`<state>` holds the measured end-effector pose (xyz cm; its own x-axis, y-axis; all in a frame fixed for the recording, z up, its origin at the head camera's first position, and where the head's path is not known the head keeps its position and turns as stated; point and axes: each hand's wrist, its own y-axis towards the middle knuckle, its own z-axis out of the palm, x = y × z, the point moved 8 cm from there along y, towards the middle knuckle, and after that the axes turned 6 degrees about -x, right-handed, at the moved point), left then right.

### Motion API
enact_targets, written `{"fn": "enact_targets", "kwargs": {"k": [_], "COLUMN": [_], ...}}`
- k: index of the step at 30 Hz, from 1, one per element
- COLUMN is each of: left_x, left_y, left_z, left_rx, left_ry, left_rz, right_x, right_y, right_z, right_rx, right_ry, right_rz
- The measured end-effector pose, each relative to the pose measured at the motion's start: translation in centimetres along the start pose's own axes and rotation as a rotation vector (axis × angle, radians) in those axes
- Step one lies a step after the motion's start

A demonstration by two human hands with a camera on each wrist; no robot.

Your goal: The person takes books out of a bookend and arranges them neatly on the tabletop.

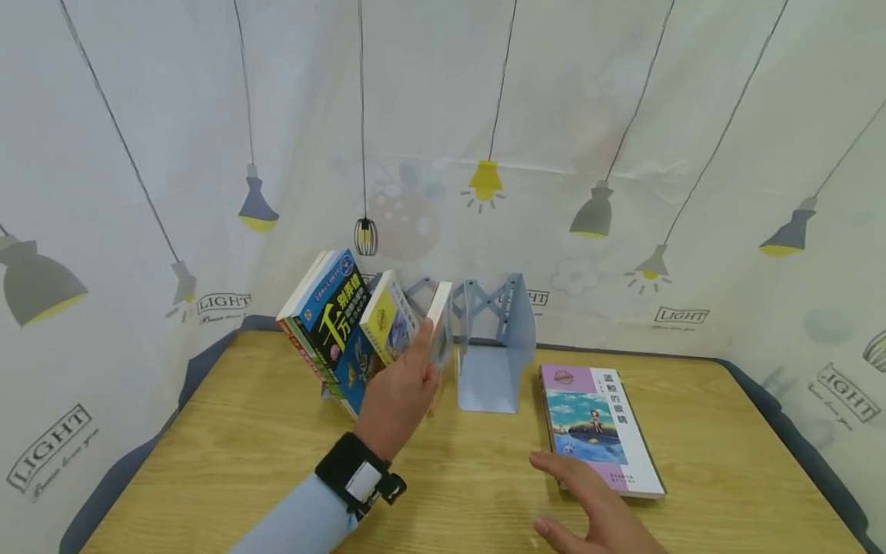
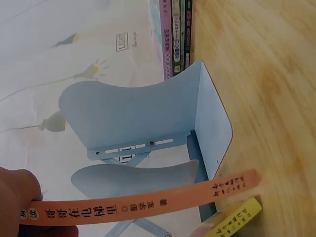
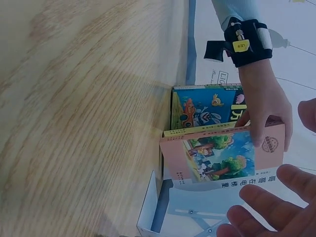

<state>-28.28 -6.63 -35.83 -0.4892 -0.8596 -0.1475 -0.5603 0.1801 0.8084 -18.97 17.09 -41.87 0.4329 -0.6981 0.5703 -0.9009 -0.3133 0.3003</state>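
My left hand (image 1: 396, 392) pinches a thin book with an orange spine (image 2: 143, 203) near its top. Its salmon cover with a tree picture (image 3: 222, 158) shows in the right wrist view. Held upright, the book stands in a light blue expandable bookend (image 1: 487, 377), beside a yellow book (image 1: 389, 319). Left of these, taller books (image 1: 332, 323) lean in the same bookend. My right hand (image 1: 588, 500) hovers with fingers spread at the near edge of a pink-and-white book (image 1: 588, 423), holding nothing; its fingers also show at the lower right of the right wrist view.
Several book spines (image 2: 175, 39) are stacked under the pink-and-white book at the right of the wooden table (image 1: 242, 431). A pale curtain printed with lamps (image 1: 443, 100) hangs behind and at both sides, close to the table's edges.
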Motion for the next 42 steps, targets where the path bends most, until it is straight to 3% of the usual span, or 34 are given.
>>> {"fn": "enact_targets", "kwargs": {"k": [11,15,21,26,30,36,42], "left_x": [-0.5,-0.3,0.2,-1.0,-2.4,-3.8,-4.8], "left_y": [-1.2,-1.4,-2.0,-3.2,-3.4,-3.1,-3.3], "left_z": [-0.3,-0.4,-1.1,-2.8,-5.1,-8.5,-9.9], "left_rx": [-0.06,-0.062,-0.097,-0.137,-0.181,-0.233,-0.185], "left_ry": [-0.039,-0.062,-0.118,-0.121,-0.154,-0.252,-0.406], "left_rz": [0.057,0.051,0.053,0.161,0.231,0.213,0.165], "right_x": [-0.3,-0.4,-0.5,-0.6,-1.0,-1.4,-1.4], "right_y": [-0.3,-0.2,0.0,-0.1,-0.1,-0.1,-0.1], "right_z": [0.0,0.0,0.1,-0.2,-0.3,-0.3,-0.6], "right_rx": [-0.043,-0.059,-0.011,0.005,0.008,0.029,0.028], "right_ry": [-0.052,-0.063,-0.031,-0.036,-0.04,-0.022,0.001], "right_rz": [-0.033,-0.058,0.002,0.026,0.029,0.058,0.086]}}
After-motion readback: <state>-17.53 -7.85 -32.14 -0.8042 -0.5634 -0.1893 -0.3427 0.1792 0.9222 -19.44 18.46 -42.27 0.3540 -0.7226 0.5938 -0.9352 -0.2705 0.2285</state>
